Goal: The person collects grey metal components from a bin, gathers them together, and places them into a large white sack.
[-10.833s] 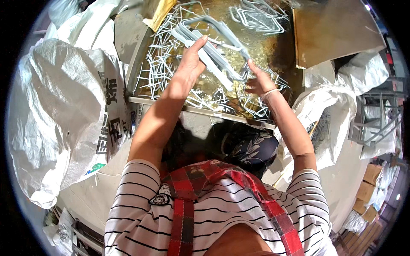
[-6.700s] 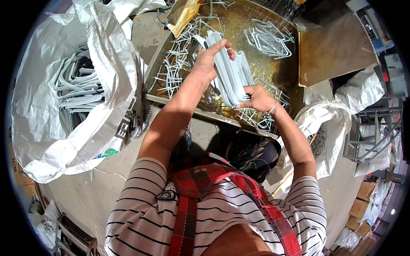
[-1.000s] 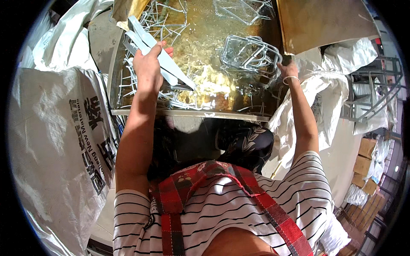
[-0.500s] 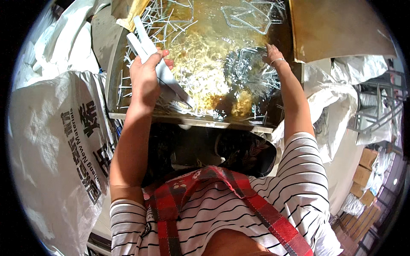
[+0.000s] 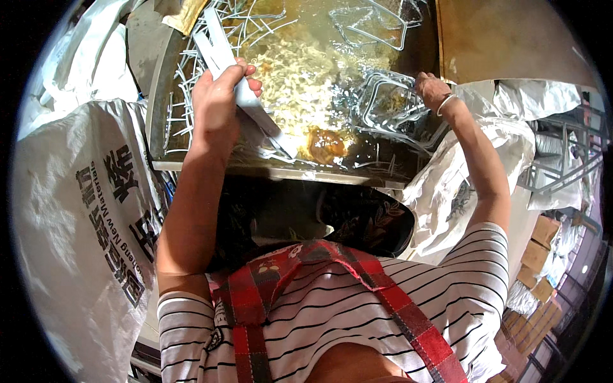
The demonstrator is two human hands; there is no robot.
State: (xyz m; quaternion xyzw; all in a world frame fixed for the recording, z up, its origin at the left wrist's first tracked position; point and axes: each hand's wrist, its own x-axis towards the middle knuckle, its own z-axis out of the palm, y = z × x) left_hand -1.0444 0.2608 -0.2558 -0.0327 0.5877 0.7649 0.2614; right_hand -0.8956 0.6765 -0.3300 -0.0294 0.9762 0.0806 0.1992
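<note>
My left hand [image 5: 220, 102] is closed around a tool of two long, flat, pale grey strips [image 5: 258, 118], like big tweezers. Its two upper ends stand apart above my fist, and its lower tip rests near the front rim of a shallow tray of water [image 5: 281, 171]. At the tray's right side, my right hand [image 5: 434, 92], with a white bangle at the wrist, has its fingers curled at the edge of a cluster of bent grey wire-like frames [image 5: 383, 105] lying in the water. The fingertips are partly hidden.
Loose thin pale rods [image 5: 188, 96] lie heaped along the tray's left side. More bent frames [image 5: 377, 29] lie at the far right of the water. A brown board [image 5: 511, 41] borders the right; white woven sacks [image 5: 83, 236] stand left and right. Cardboard boxes [image 5: 536, 255] are farther right.
My right hand has moved right, toward the tray's edge. The bent frames beside it, blurred by splashing water before, now show clearly and lie farther right. The left hand keeps its hold.
</note>
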